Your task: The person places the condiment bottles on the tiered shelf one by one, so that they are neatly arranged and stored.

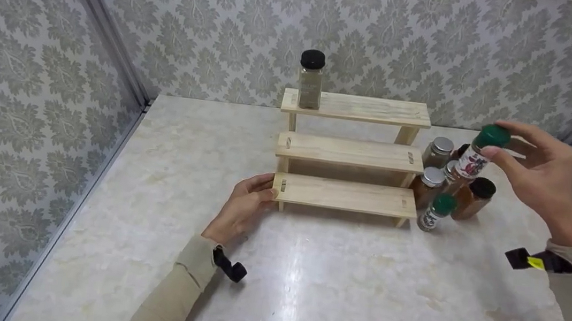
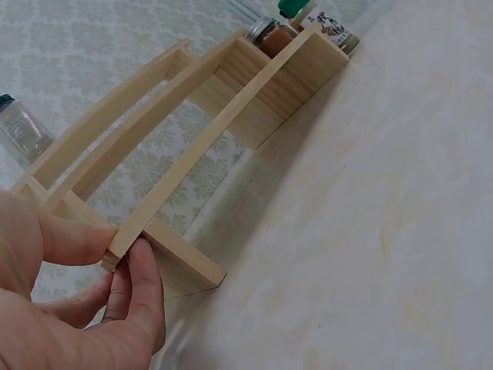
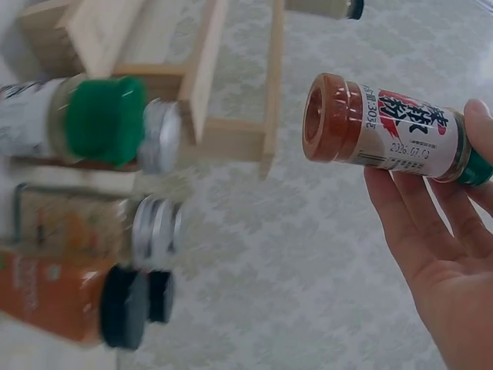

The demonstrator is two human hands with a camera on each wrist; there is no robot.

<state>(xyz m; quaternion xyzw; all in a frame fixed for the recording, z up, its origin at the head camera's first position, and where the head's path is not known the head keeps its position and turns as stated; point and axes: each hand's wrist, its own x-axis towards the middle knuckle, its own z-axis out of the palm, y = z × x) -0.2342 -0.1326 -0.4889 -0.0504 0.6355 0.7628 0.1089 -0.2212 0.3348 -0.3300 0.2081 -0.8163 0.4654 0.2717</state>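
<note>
Rack (image 1: 347, 194): pale wood, three stepped shelves, standing on the desk (image 1: 144, 273); I give every place from it.
Right grip (image 1: 548, 174): raised at the rack's right, thumb and fingers drawn in around the held jar (image 1: 471, 164) near its cap, no wider than the jar itself.
Left grip (image 1: 246, 204): at the rack's left end, thumb above and fingers beneath, pinching the lowest board.
Careful handling: I judge that the held jar, tilted with its base toward the rack, wants bringing upright; I would keep that base above the neighbouring lids and hold the neck firmly. My left pinch should only steady the rack, since a pull could tip it.
Held contents: off the desk, right of the rack, reddish-brown matter behind a white label, under a green cap.
Black-capped jar (image 1: 310, 85): upright on the rack's top shelf, left end; dull green-brown contents.
Small jar (image 1: 430, 220): upright beside the rack's front right corner, green cap; contents look tan.
Silver-lidded jars (image 1: 433, 177): near the rack's right end; the front one holds something orange-brown.
Dark-lidded jar (image 1: 472, 200): farther right of the rack, orange-brown inside.
</note>
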